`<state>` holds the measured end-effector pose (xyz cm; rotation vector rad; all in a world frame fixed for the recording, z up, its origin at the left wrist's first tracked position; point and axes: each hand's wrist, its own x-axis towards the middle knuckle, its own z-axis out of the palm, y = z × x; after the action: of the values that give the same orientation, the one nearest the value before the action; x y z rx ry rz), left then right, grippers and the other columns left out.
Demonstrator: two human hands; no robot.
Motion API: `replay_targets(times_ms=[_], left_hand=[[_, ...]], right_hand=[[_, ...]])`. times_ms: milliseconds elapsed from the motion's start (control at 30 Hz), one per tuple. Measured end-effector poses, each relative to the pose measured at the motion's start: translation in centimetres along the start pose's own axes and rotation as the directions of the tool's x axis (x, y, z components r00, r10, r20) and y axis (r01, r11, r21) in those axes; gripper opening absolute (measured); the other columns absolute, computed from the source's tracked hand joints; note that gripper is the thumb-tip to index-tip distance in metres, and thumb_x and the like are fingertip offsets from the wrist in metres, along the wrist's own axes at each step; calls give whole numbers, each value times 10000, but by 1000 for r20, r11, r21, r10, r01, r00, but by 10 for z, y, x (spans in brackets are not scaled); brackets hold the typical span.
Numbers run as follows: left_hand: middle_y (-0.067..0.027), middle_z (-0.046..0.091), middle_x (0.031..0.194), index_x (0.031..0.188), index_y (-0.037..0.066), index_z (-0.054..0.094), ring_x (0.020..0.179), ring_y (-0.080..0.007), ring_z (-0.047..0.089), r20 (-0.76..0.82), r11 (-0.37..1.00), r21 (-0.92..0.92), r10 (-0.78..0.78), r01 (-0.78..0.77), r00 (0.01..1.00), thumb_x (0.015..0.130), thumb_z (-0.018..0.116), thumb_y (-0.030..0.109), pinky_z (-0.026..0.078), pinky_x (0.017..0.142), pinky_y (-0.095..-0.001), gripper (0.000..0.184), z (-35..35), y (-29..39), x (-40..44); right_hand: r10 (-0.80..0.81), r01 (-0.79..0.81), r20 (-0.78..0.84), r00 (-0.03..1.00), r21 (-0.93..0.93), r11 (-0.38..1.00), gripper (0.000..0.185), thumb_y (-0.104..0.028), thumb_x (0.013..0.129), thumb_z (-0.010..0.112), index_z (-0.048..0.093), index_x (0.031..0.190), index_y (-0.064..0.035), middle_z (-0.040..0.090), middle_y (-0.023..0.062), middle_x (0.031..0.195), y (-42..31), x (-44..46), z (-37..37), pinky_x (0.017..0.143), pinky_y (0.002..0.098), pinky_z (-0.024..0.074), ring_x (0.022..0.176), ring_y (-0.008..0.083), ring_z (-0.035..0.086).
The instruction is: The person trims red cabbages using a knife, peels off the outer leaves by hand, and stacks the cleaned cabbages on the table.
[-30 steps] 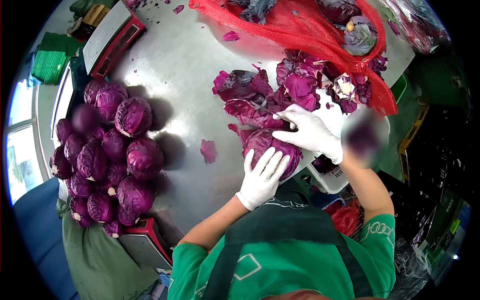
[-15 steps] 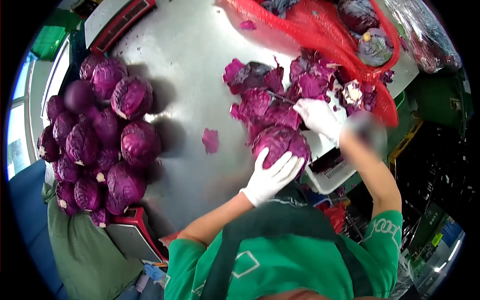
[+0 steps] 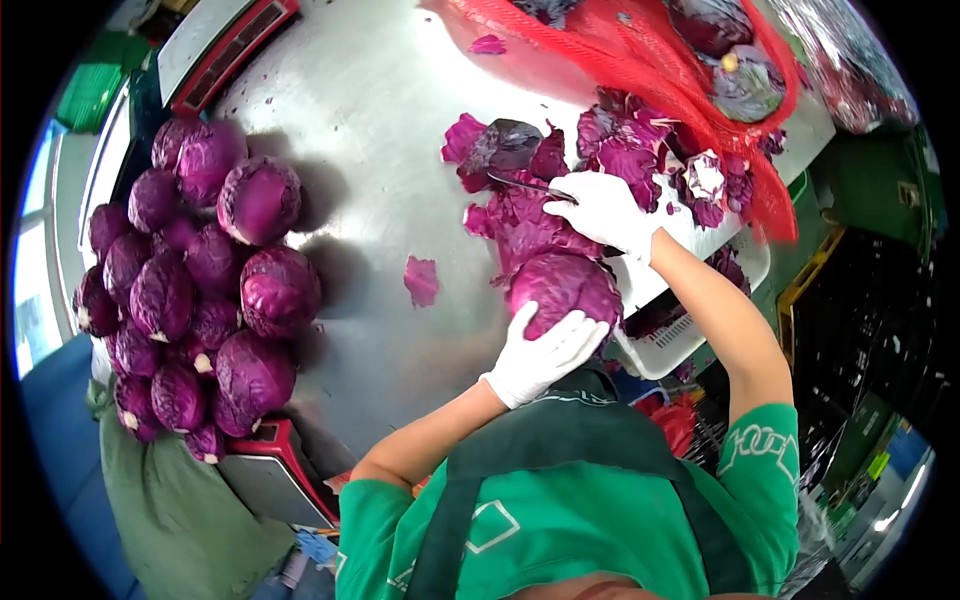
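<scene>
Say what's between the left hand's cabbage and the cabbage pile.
A loose purple leaf on the metal table, left of the cabbage, in the head view.

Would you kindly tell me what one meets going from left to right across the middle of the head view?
Pile of red cabbages, torn cabbage leaf, single red cabbage under the gloved left hand, white plastic crate.

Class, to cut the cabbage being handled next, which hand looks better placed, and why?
Likely the right hand: it holds the knife close by, while the left hand cups the cabbage.
</scene>
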<state>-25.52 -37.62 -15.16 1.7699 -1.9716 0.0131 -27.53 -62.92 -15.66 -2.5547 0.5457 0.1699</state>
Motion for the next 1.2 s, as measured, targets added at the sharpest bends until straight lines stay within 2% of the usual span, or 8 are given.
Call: replay_targets(times_ms=[133, 333, 633, 767, 933, 1067, 1133, 1200], left_hand=[[-26, 552, 1217, 1276, 162, 645, 1204, -219, 525, -154, 982, -93, -176, 163, 972, 744, 685, 174, 286, 1093, -626, 534, 7, -5, -13], [-67, 497, 1232, 1228, 140, 646, 1202, -283, 499, -248, 971, -125, -227, 201, 942, 592, 849, 237, 311, 1072, -628, 674, 10, -13, -14], [-96, 456, 1218, 1220, 132, 596, 1201, -338, 460, -275, 983, -133, -158, 125, 948, 557, 884, 233, 327, 1069, -646, 730, 7, -21, -29], [-208, 399, 1404, 1355, 114, 467, 1313, -478, 389, -185, 987, -101, -145, 128, 972, 562, 913, 227, 325, 1060, -679, 917, -4, -25, -17], [-299, 357, 1472, 1400, 56, 381, 1332, -537, 377, -73, 898, -368, -288, 242, 955, 565, 918, 217, 337, 1098, -614, 1007, -27, -53, 13], [-167, 414, 1449, 1478, 58, 331, 1348, -300, 431, 296, 227, -779, -689, 585, 661, 601, 923, 247, 347, 1145, -430, 1075, -28, -84, 3], [-118, 446, 1426, 1481, 65, 347, 1328, -271, 460, 337, -24, -880, -736, 475, 587, 727, 840, 201, 378, 1132, -422, 911, -27, -93, 3], [-119, 499, 1424, 1482, 47, 357, 1292, -280, 522, 442, -398, -896, -779, 194, 444, 855, 749, 232, 447, 1104, -432, 763, -35, -88, 13]], right_hand=[[83, -27, -255, 963, 215, 976, 372, -424, 909, 660, 670, 954, -55, 622, 114, 831, -28, -33, -40, 705, 398, 515, 789, 286, 641], [338, -416, 246, 908, 448, 792, 455, -448, 824, 756, 630, 1039, -68, 612, 70, 724, -48, -84, -38, 694, 353, 482, 686, 187, 596], [442, -435, 72, 894, 371, 820, 400, -422, 922, 644, 636, 1054, -44, 632, 111, 657, 8, -82, -19, 605, 410, 491, 583, 236, 623], [345, -387, 177, 922, 395, 833, 782, -627, 847, 636, 540, 1348, -35, 568, 255, 1302, -36, -65, -23, 1002, 442, 477, 1116, 407, 620], [355, -334, 36, 934, 439, 834, 672, -498, 893, 618, 572, 1307, 30, 632, 279, 1232, 1, -46, 33, 1005, 432, 478, 1166, 404, 609], [320, -307, 35, 947, 401, 863, 503, -389, 834, 740, 643, 1137, 0, 679, 239, 953, 4, -43, 15, 808, 447, 512, 878, 369, 677], [301, -262, -28, 953, 420, 869, 469, -381, 829, 747, 662, 1064, 15, 694, 217, 943, 23, -53, 13, 791, 454, 518, 857, 364, 681], [259, -207, -422, 869, 167, 964, 396, -355, 832, 741, 701, 1005, -1, 716, 177, 917, 47, -76, 22, 823, 442, 519, 864, 340, 684]])
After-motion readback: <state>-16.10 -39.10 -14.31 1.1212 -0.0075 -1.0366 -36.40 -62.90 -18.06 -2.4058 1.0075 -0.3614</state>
